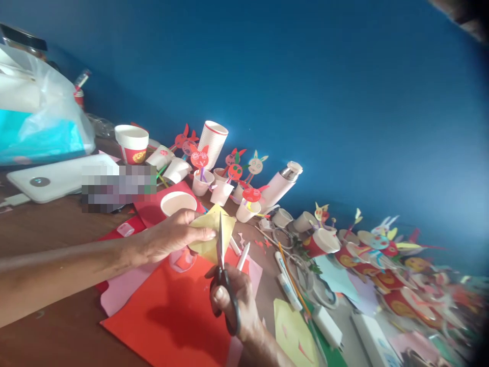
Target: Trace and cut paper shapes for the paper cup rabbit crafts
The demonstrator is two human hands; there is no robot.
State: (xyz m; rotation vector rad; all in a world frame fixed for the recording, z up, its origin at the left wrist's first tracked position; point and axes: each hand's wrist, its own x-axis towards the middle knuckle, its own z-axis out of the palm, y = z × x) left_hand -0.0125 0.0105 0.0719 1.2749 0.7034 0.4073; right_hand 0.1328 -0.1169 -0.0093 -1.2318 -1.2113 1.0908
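My left hand point(173, 237) pinches a piece of yellow paper point(206, 237) between thumb and fingers, holding it above the sheets on the table. In my right hand point(239, 295) is a pair of scissors point(221, 255) with dark handles, my fingers through the loops. The blades point away from me and lie across the right part of the yellow paper; whether they are cutting into it I cannot tell. Beneath both hands lies a red sheet of paper point(183, 311), with pink paper point(126, 290) under it. A white paper cup point(179, 204) stands just behind my left hand.
Small cups with paper animal heads point(235, 173) stand behind, near a cup stack point(213, 142) and a pink thermos point(280, 186). Cables point(305, 275), pencils and more decorated cups point(393, 280) fill the right side. At left are a white power bank point(63, 178) and a plastic bag point(42, 112).
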